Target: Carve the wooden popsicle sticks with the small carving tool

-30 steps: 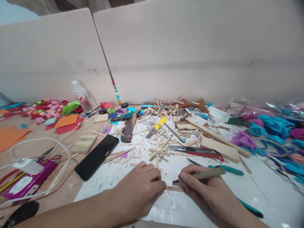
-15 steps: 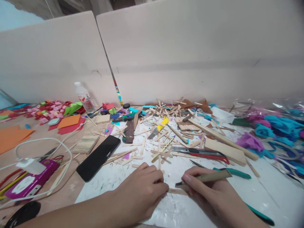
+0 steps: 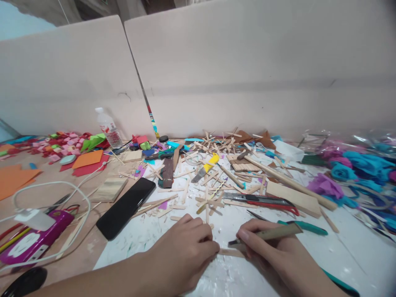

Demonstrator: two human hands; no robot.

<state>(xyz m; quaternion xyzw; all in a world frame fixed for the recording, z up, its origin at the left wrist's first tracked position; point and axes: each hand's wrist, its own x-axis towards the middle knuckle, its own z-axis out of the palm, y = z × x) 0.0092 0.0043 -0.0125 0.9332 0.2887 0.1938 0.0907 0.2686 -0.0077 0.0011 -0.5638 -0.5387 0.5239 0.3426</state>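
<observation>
My left hand (image 3: 185, 251) presses down on one end of a flat wooden craft stick (image 3: 230, 253) lying on the white work board (image 3: 346, 251). My right hand (image 3: 272, 255) grips a craft knife with a tan handle (image 3: 272, 234), its blade tip resting on the stick near my left fingers. The part of the stick under my left hand is hidden.
Loose craft sticks, a red utility knife (image 3: 262, 201), a yellow-handled cutter (image 3: 206, 166), green-handled pliers (image 3: 301, 226) and a wooden block (image 3: 293, 198) lie beyond my hands. A black phone (image 3: 126, 207), a purple device with white cable (image 3: 31, 239) and a water bottle (image 3: 107, 128) sit to the left. Paper flowers (image 3: 349, 173) are at right.
Both hands stay on the stick. The knife has shifted slightly right and down along it; the view has moved a little.
</observation>
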